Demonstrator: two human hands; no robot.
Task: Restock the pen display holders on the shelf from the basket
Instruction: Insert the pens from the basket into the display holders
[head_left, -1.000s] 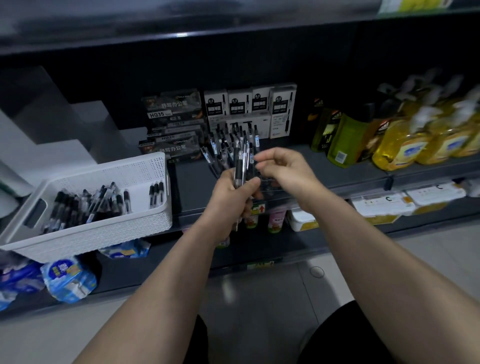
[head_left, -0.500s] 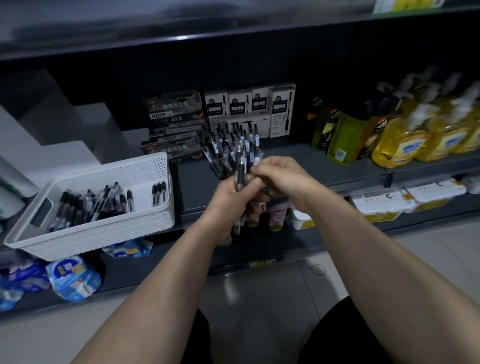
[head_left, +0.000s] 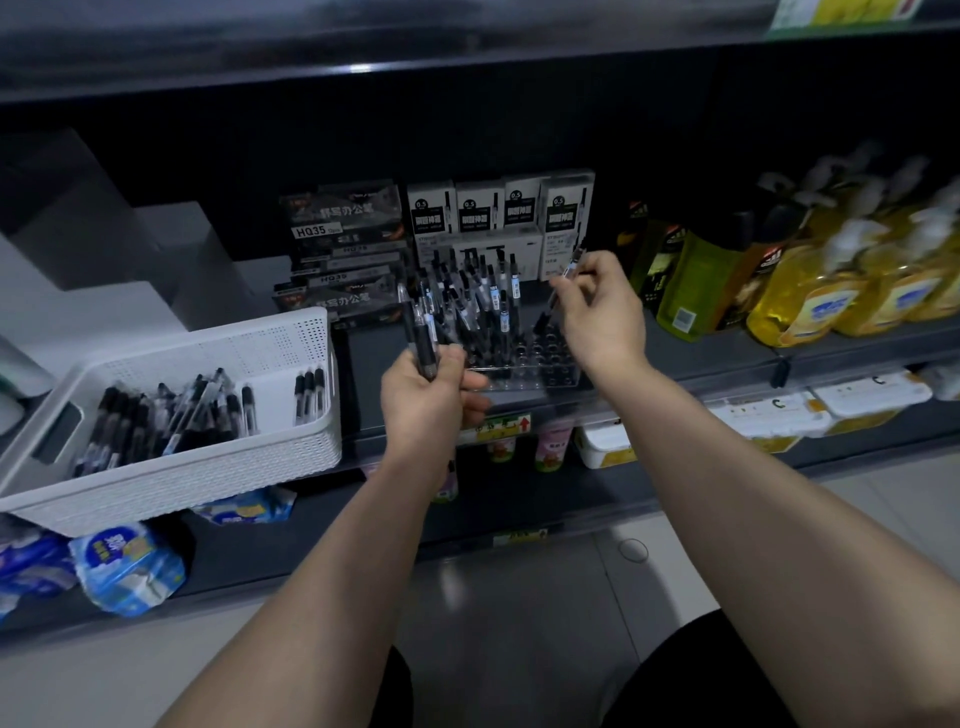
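So that spares sit close by, the left hand (head_left: 423, 415) grips a bundle of pens (head_left: 423, 340) at frame centre, while the right hand (head_left: 605, 322) pinches a single pen (head_left: 570, 271) slanted over empty holes in the display holder (head_left: 550, 361). The basket (head_left: 182, 478), at left on the shelf (head_left: 363, 384), holds more.

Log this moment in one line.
left hand: grips pen bundle | right hand: pinches single pen over clear pen holder | white basket: holds pens

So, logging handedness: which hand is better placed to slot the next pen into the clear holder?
Right. The right hand pinches a single black pen above empty holes of the clear plastic pen holder; the left hand grips a bundle of black pens.
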